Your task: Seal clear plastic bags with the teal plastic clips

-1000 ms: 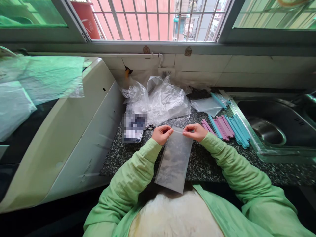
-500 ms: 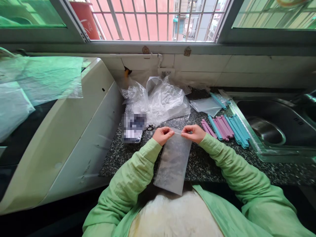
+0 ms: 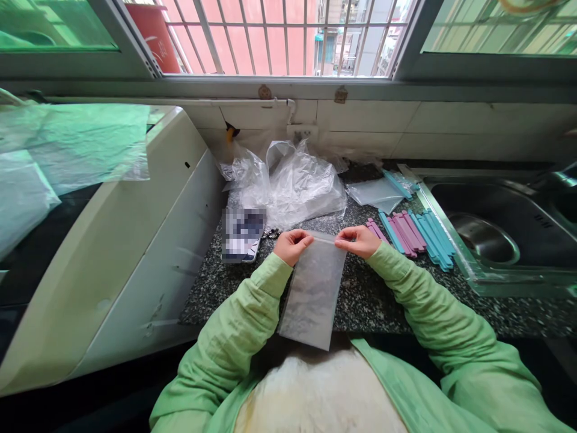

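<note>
A clear plastic bag (image 3: 313, 294) hangs flat between my hands, its lower end reaching past the counter's front edge. My left hand (image 3: 292, 245) pinches the bag's top left corner between thumb and fingers. At the top right corner my right hand (image 3: 359, 240) pinches it the same way. The strip along the bag's top edge runs straight between both grips. Just right of my right hand lie pink sealing clips (image 3: 406, 233) and blue sealing clips (image 3: 433, 239), side by side in a row.
Crumpled clear plastic (image 3: 302, 183) lies behind my hands. A pixelated phone-like object (image 3: 243, 234) is on the left. Flat clear bags (image 3: 376, 192) with a blue clip are at the back right. A steel sink (image 3: 491, 240) borders the right, a white appliance (image 3: 157, 240) the left.
My hands have moved slightly apart along the bag's top edge, the left one leftward and the right one rightward. The bag has shifted a little to the left.
</note>
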The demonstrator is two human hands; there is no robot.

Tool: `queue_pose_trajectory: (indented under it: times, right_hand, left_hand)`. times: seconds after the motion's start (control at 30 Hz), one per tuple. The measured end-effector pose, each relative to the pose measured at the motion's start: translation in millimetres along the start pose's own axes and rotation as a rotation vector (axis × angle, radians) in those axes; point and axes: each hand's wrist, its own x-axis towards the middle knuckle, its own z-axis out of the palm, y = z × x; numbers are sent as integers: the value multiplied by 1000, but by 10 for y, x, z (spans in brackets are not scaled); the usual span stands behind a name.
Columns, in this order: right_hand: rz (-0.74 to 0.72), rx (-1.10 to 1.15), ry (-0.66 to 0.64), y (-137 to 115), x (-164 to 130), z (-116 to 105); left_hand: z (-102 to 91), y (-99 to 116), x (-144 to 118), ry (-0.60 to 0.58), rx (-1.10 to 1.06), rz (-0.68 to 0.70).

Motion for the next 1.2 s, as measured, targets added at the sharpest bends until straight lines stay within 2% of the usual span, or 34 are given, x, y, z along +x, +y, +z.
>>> queue_pose_trajectory:
  times: [0.57,0.87,1.2]
  right_hand:
    - [-7,12,22,38,24,28]
    - [21,22,-36,83,-2,-89]
    - [-3,19,5,70,-7,-84]
  left_hand:
    - [3,-29,3,-11,20,20]
    - [-34,18,14,22,14,2]
    - [-37,24,10,19,19,19]
